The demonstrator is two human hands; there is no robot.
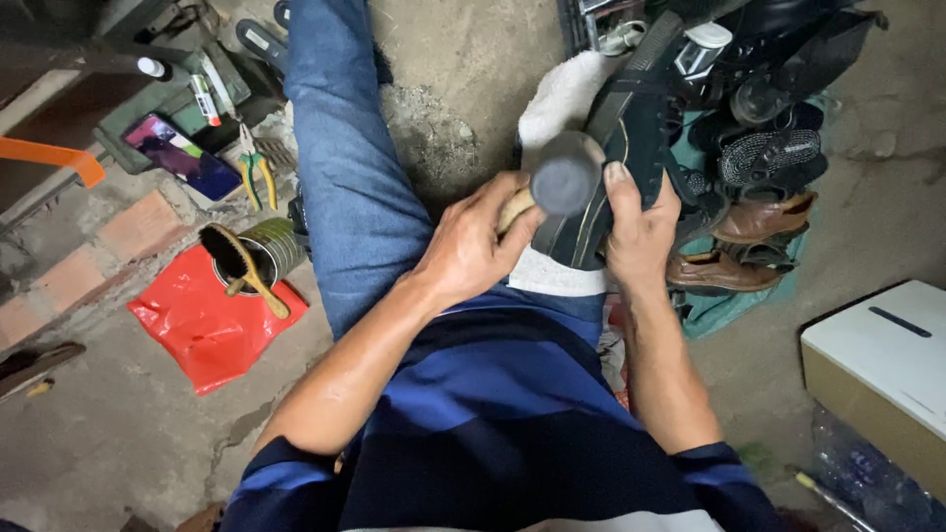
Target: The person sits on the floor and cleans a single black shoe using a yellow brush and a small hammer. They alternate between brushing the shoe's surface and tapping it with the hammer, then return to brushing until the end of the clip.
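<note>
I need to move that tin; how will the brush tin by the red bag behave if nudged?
The tin is likely light and apt to tip, since the brush leans out past its rim. Its round wall suggests it would roll once down.

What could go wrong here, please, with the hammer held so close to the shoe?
The left hand grips a hammer whose head sits right beside the right hand fingers holding the dark shoe; a strike could hit a fingertip. The shoe rests only on the knee, so it might slip.

Cracked concrete floor (118,424) (brick ledge (128,232) at left).
</note>
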